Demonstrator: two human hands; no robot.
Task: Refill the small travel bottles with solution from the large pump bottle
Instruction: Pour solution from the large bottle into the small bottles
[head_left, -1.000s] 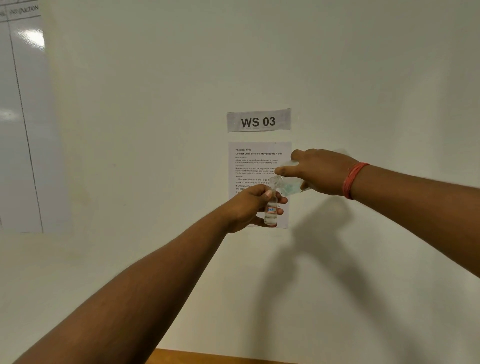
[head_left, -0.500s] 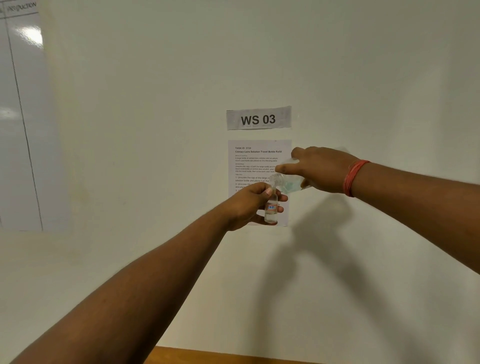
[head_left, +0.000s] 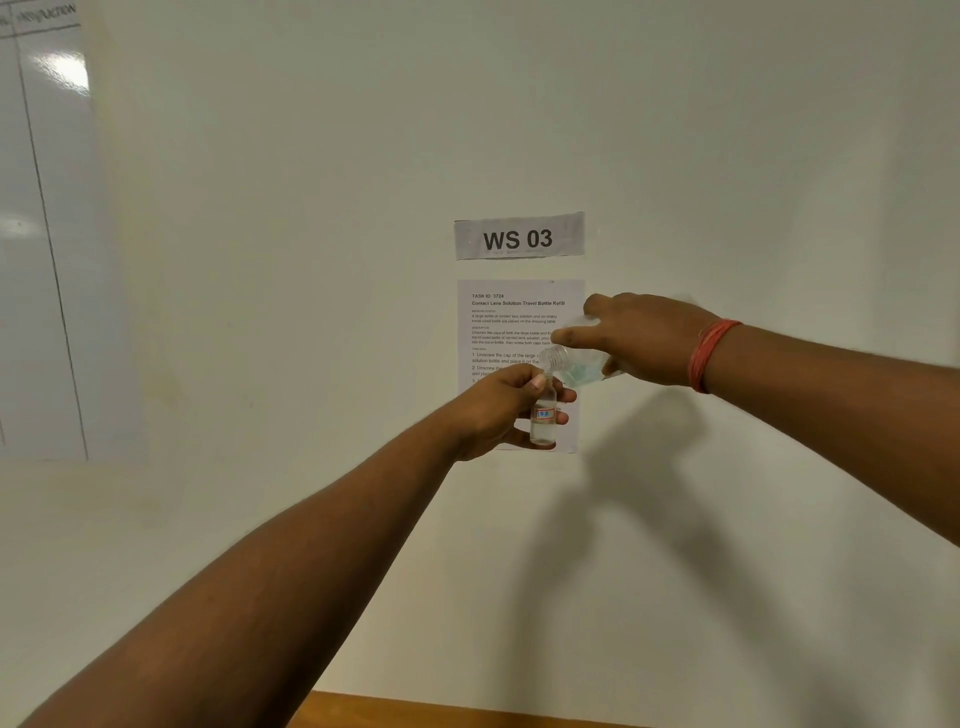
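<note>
My left hand (head_left: 501, 405) grips a small clear travel bottle (head_left: 543, 421) upright; it has a red and blue label and holds clear liquid. My right hand (head_left: 641, 338) holds a larger clear bottle (head_left: 574, 366) tipped on its side, its open threaded neck pointing left and down, right over the small bottle's mouth. Pale bluish liquid lies in the tipped bottle. Both hands are raised in front of a white wall. A red band circles my right wrist.
On the wall behind the hands hang a sign reading WS 03 (head_left: 519, 236) and a printed task sheet (head_left: 511, 322). A whiteboard (head_left: 36, 234) is at the far left. A wooden edge (head_left: 415, 712) shows at the bottom.
Both hands and bottles hold nearly the same pose. The view has shifted slightly, so the wall sign and hands sit a little higher in the frame.
</note>
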